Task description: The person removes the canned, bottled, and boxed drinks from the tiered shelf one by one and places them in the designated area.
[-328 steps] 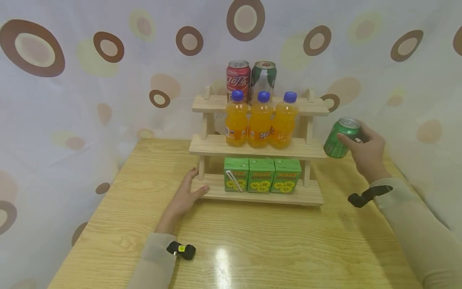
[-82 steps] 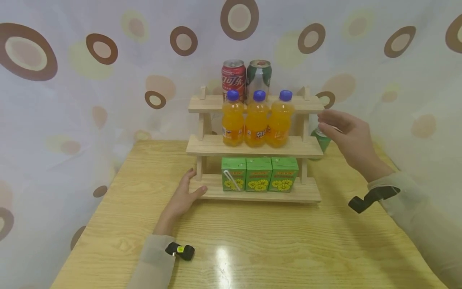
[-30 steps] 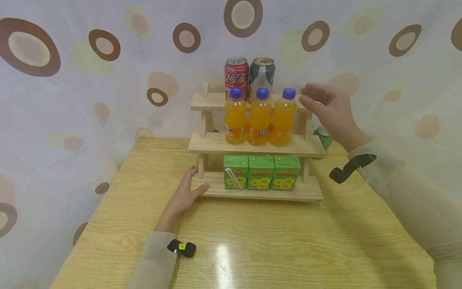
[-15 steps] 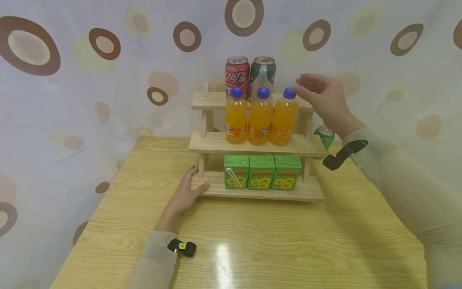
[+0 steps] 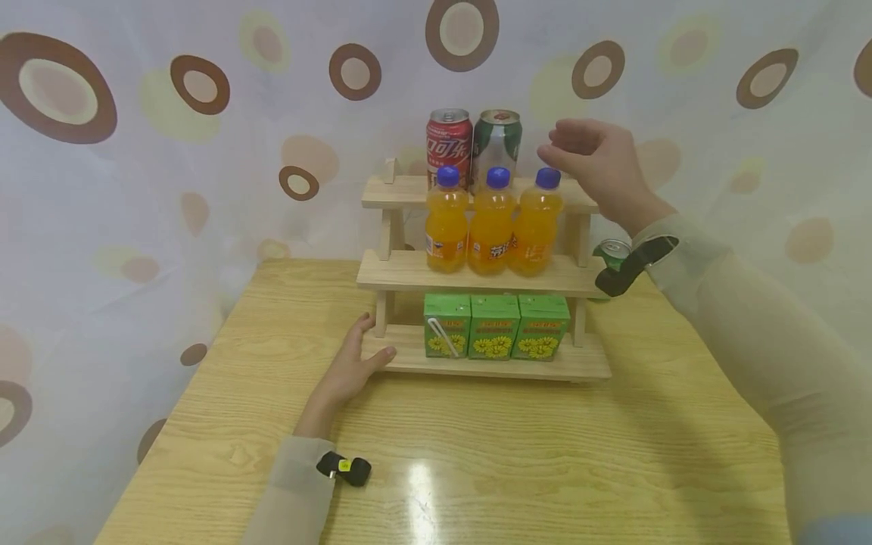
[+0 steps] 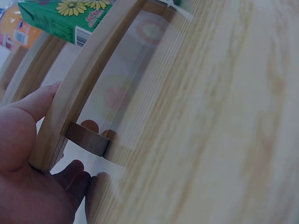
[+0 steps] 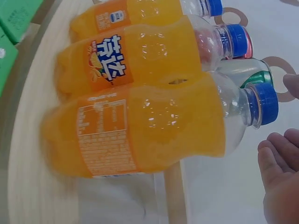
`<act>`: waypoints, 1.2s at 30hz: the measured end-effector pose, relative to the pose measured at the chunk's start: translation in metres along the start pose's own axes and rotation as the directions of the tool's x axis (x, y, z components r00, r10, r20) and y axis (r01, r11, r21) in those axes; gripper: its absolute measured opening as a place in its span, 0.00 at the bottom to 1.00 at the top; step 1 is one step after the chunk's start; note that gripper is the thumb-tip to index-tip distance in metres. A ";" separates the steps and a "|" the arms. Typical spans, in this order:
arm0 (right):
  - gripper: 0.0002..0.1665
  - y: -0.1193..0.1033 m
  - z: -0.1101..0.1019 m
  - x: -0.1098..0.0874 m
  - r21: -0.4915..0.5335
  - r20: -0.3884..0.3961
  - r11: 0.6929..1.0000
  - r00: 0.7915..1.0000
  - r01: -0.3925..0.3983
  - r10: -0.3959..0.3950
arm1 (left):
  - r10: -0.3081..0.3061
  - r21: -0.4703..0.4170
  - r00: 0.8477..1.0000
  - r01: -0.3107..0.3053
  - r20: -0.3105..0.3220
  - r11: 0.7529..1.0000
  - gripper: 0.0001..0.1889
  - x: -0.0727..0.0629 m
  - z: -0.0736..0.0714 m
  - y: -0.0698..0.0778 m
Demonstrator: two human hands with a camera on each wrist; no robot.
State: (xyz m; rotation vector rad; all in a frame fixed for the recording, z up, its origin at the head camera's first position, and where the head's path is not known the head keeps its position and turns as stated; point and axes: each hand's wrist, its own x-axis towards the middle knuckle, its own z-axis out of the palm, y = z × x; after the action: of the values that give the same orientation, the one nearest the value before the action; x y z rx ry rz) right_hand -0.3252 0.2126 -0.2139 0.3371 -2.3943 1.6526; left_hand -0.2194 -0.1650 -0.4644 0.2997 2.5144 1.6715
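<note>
Right hand (image 5: 602, 163), seen gripping green can (image 5: 615, 259) in earliest frame, now hovering near blue cap of rightmost bottle (image 5: 537, 231), thumb apart from loosely bent fingers, pinching nothing. Can now standing beyond right end of wooden rack (image 5: 391, 273), partly hidden. Left hand (image 5: 350, 365) still holding rack's lower left corner, thumb and fingers gripping board end. Middle bottle (image 5: 490, 235) reading 芬达; red can (image 5: 449, 144) showing 可乐. Three bottles holding orange liquid; green cartons (image 5: 493, 327) lining bottom shelf, straw fixed on leftmost.
</note>
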 end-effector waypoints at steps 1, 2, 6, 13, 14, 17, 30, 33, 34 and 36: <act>0.40 -0.001 0.000 0.002 -0.005 0.004 1.000 1.000 -0.005 0.005 | 0.002 0.003 1.000 -0.002 -0.003 1.000 0.39 0.000 0.000 -0.001; 0.41 -0.003 0.000 0.004 -0.006 0.009 1.000 1.000 -0.010 0.010 | 0.002 0.006 1.000 -0.002 -0.003 1.000 0.39 0.001 0.000 -0.002; 0.43 -0.008 0.002 0.010 -0.001 0.028 0.999 0.999 -0.032 0.032 | -0.012 0.008 1.000 0.012 -0.006 1.000 0.39 0.001 0.000 -0.003; 0.44 -0.013 0.007 0.019 -0.034 0.046 0.999 0.998 -0.042 0.043 | -0.019 0.016 1.000 0.019 0.001 1.000 0.40 -0.001 0.000 -0.002; 0.44 -0.013 0.008 0.020 -0.038 0.049 0.998 0.998 -0.045 0.047 | -0.016 0.016 1.000 0.016 0.000 1.000 0.40 -0.001 0.000 -0.002; 0.44 -0.016 0.010 0.024 -0.041 0.060 0.997 0.996 -0.063 0.065 | -0.012 0.018 1.000 0.012 -0.002 1.000 0.39 -0.001 0.000 -0.001; 0.46 -0.021 0.023 0.037 -0.064 0.081 0.996 0.994 -0.065 0.071 | -0.021 0.005 1.000 0.021 -0.007 1.000 0.39 -0.001 0.000 -0.002; 0.47 -0.021 0.026 0.040 -0.075 0.091 0.995 0.993 -0.071 0.078 | -0.018 0.003 1.000 0.018 -0.009 1.000 0.38 0.000 0.000 -0.002; 0.48 -0.021 0.027 0.041 -0.086 0.095 0.994 0.992 -0.071 0.080 | -0.019 0.001 1.000 0.019 -0.011 1.000 0.38 0.000 0.000 -0.002; 0.48 -0.022 0.028 0.044 -0.109 0.105 0.992 0.992 -0.065 0.076 | -0.018 0.005 1.000 0.018 -0.010 1.000 0.39 0.000 0.000 -0.002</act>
State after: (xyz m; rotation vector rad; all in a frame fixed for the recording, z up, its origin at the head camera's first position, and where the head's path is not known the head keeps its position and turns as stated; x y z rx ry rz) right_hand -0.3615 0.1758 -0.1914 0.3358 -2.5907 1.5666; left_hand -0.2194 -0.1655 -0.4668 0.2688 2.5211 1.6640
